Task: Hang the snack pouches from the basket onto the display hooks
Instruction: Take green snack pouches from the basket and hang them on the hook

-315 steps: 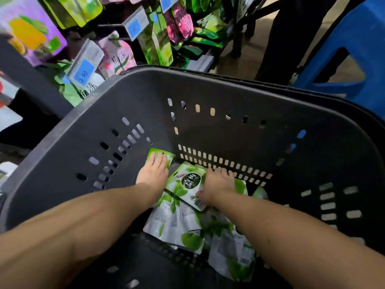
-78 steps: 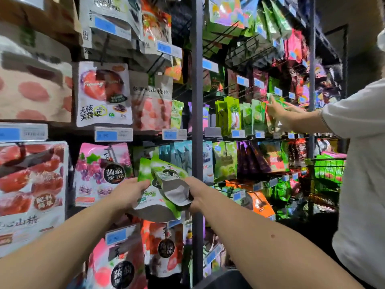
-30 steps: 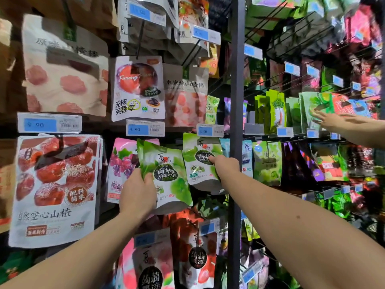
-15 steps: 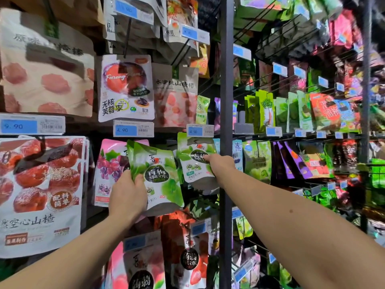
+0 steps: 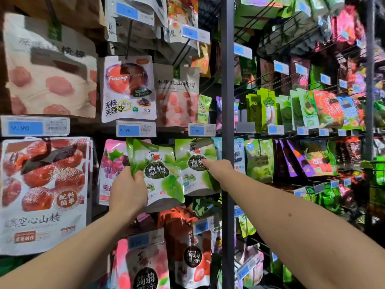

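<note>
Snack pouches (image 5: 156, 174), green and gathered into a small upright stack, sit in the left hand (image 5: 128, 189) in front of the display. The thumb curls over the stack's left edge onto its front face, while the fingers are hidden behind it. Just to the right of this hand's stack, touching or overlapping its edge, a matching hung pouch (image 5: 194, 165) hangs straight down. The right hand (image 5: 218, 170) reaches up to that pouch with its back toward the camera and its fingertips on the dark round label in the pouch's middle. Whether this hand pinches the pouch or only presses on it cannot be told.

Directly above the right hand, a price tag (image 5: 201, 129) with a blue patch sits over the hung pouch's top. A dark upright post (image 5: 227, 101) runs just right of the right hand, and the forearm crosses in front of it. Behind the left hand's stack and to its left hangs a pink grape pouch (image 5: 112, 163). Further left hangs a large red fruit bag (image 5: 41, 195). Below both hands hang red pouches (image 5: 191, 257) with dark round labels.
</note>
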Action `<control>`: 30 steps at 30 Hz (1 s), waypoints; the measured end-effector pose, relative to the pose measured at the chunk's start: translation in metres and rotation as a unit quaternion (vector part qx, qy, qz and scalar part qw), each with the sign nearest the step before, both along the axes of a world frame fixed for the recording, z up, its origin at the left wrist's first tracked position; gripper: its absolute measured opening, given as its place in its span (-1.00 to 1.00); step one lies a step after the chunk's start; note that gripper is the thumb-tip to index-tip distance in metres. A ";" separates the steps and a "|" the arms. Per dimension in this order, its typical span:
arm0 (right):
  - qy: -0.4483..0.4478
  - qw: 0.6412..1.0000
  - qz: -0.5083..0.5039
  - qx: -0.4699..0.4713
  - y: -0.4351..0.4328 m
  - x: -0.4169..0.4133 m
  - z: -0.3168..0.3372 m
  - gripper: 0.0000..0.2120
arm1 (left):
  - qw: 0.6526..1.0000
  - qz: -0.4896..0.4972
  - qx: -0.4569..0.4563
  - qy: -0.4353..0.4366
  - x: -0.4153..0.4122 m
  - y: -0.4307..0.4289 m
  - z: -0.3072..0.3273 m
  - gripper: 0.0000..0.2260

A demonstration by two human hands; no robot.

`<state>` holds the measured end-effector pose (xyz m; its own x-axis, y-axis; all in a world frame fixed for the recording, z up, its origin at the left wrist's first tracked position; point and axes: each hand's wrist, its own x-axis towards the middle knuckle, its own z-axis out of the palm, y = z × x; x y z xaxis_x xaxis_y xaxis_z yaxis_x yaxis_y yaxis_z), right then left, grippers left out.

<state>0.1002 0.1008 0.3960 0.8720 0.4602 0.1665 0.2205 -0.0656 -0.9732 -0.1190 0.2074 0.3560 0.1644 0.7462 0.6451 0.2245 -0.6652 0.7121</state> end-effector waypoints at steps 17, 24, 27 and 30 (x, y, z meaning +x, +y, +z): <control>0.233 0.958 0.026 0.164 0.053 0.008 -0.050 -0.65 | 1.000 0.007 0.017 0.003 -0.018 0.011 -0.011 -0.81; 0.102 0.990 -0.004 0.101 0.088 0.009 -0.064 -0.19 | 0.999 0.022 0.024 0.004 -0.007 0.031 -0.020 -0.79; 0.106 0.990 -0.001 0.098 0.106 0.012 -0.069 -0.10 | 1.000 0.013 0.024 0.000 -0.005 0.032 -0.021 -0.80; 0.107 0.991 0.003 0.075 0.122 0.019 -0.066 -0.18 | 1.000 0.010 0.028 0.000 -0.002 0.033 -0.019 -0.80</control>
<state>0.1193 0.2229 0.3298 0.8922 0.4494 0.0458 0.0088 0.0841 -0.9964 -0.1212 0.2403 0.3368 0.1503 0.7122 0.6857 0.2388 -0.6992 0.6739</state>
